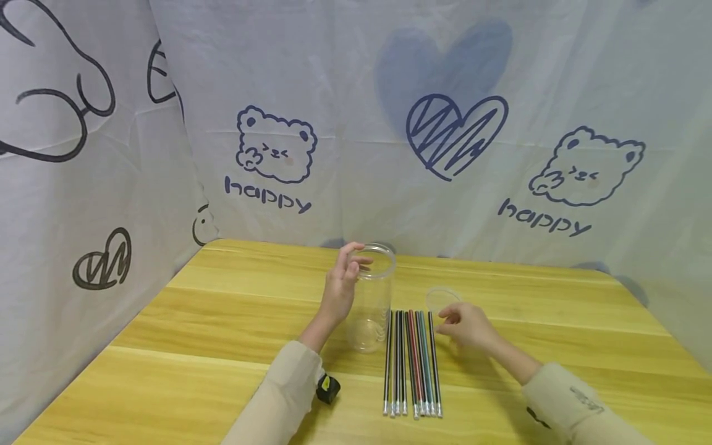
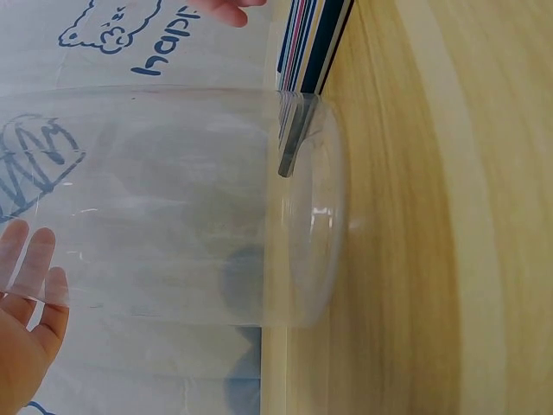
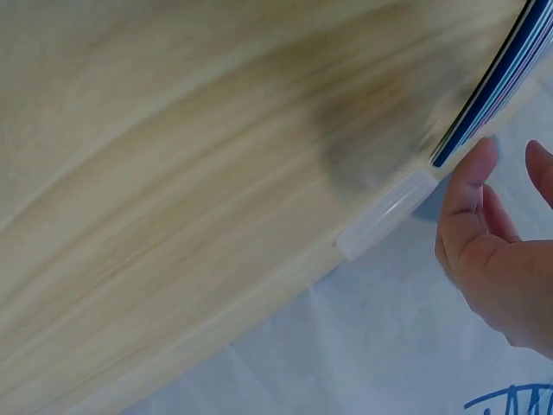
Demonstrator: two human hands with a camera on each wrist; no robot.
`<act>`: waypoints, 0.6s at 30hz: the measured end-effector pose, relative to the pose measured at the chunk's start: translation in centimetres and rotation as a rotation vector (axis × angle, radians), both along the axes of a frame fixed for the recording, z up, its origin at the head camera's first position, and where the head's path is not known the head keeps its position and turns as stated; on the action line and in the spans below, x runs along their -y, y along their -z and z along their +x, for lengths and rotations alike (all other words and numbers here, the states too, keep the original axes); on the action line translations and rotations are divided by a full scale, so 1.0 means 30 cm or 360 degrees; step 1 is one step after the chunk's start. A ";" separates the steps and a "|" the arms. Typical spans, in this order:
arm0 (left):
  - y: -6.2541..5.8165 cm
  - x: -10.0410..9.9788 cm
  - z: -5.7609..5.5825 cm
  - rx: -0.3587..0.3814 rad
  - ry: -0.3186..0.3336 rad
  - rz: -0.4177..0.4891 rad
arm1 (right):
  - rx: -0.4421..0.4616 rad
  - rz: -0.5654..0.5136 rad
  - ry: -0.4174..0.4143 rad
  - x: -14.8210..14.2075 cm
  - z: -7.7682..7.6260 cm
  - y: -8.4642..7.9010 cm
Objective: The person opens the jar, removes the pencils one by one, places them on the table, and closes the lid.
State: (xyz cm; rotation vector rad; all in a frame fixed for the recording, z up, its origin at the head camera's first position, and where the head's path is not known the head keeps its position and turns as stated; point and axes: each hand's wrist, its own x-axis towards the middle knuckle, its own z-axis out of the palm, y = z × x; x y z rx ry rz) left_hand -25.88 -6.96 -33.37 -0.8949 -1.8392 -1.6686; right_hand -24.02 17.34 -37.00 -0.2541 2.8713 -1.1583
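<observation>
A tall clear plastic jar (image 1: 371, 309) stands upright on the table, its mouth uncovered. My left hand (image 1: 340, 287) holds it near the rim, and in the left wrist view those fingers (image 2: 36, 259) show at the jar's upper side. To its right lies a row of several pencils (image 1: 416, 361), dark, red and teal, with metal ends toward me. My right hand (image 1: 470, 324) is at the row's right side, thumb and forefinger apart near the far end of the last pencil. Nothing is between those fingers in the right wrist view. A clear round lid (image 3: 387, 214) lies flat just beyond that hand.
The yellow wood-grain table (image 1: 222, 383) runs back to a white cloth (image 1: 356, 74) printed with bears, hearts and "happy". Another cloth side (image 1: 150, 185) borders the left. A small black device (image 1: 328, 388) sits at my left wrist.
</observation>
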 end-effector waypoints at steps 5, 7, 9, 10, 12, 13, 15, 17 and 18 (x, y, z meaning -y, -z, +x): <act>0.000 -0.001 0.001 0.0008 0.0001 0.0002 | -0.0123 0.0050 -0.0045 -0.036 -0.015 -0.003; 0.000 -0.001 0.002 0.0009 -0.0003 0.0000 | -0.0136 0.0047 -0.0040 -0.048 -0.023 -0.005; -0.001 -0.002 0.002 0.0004 -0.0009 -0.0008 | -0.0135 0.0051 -0.0018 -0.059 -0.030 -0.006; -0.001 -0.002 0.003 0.0000 -0.0007 -0.0008 | -0.0131 0.0051 -0.0002 -0.064 -0.033 -0.007; -0.001 -0.003 0.003 -0.0007 -0.0004 -0.0009 | -0.0126 0.0049 0.0022 -0.072 -0.039 -0.008; 0.000 -0.004 0.003 -0.0010 -0.0007 -0.0011 | -0.0127 0.0054 0.0031 -0.076 -0.042 -0.008; -0.001 -0.004 0.003 -0.0011 -0.0006 -0.0006 | -0.0119 0.0058 0.0053 -0.082 -0.049 -0.007; 0.000 -0.004 0.003 -0.0007 -0.0008 -0.0005 | -0.0111 0.0072 0.0065 -0.087 -0.054 -0.006; 0.000 -0.004 0.003 -0.0005 -0.0010 -0.0006 | -0.0105 0.0082 0.0070 -0.089 -0.057 -0.006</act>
